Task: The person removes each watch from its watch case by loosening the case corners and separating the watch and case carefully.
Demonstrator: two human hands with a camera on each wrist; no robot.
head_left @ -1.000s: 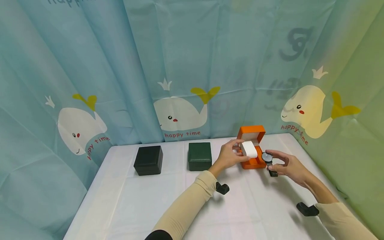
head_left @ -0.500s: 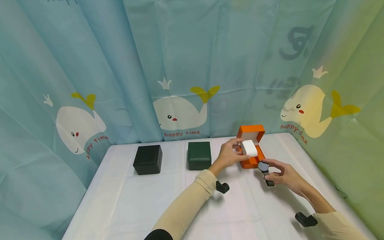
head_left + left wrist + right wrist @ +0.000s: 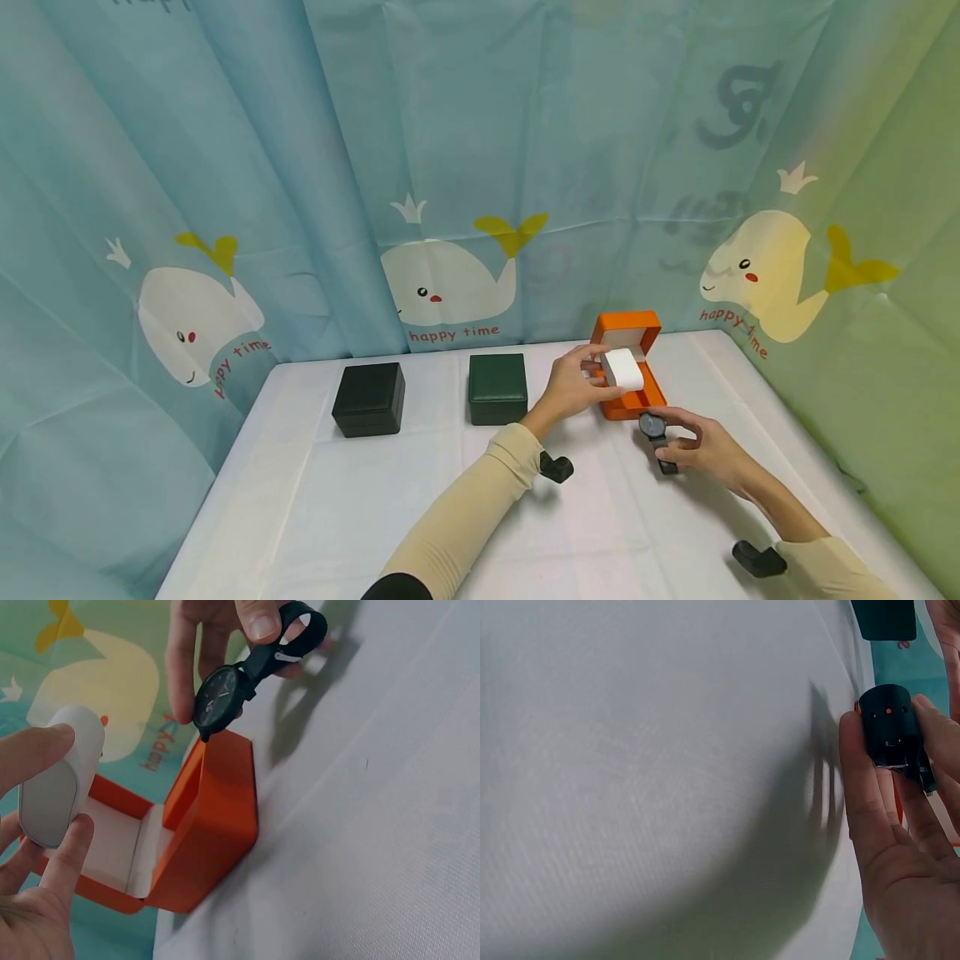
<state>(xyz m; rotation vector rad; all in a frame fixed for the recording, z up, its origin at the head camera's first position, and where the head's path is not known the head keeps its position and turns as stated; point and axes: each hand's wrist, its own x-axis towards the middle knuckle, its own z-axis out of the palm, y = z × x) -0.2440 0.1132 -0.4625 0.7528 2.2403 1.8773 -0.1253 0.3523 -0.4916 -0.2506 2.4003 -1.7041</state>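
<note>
My left hand (image 3: 572,385) pinches a white watch cushion (image 3: 622,370) between thumb and fingers, above the orange watch box (image 3: 628,407). That box stands with its lid raised, and a pale lining shows inside in the left wrist view. In my right hand (image 3: 701,448) is a black wristwatch (image 3: 654,427), held by its strap just in front of the box's near right corner. The left wrist view shows the dark dial (image 3: 217,701) and the strap looped round. From the right wrist, the strap (image 3: 889,724) appears between thumb and fingers.
A dark green box (image 3: 498,389) with its lid down stands left of the orange one. Farther left is a black box (image 3: 369,400), also closed. All rest on a white-covered table (image 3: 360,508), with a whale-printed curtain (image 3: 450,167) behind and at the sides.
My right hand has moved toward the near left with the wristwatch, from beside the orange box to in front of its corner. The left hand and cushion have hardly moved.
</note>
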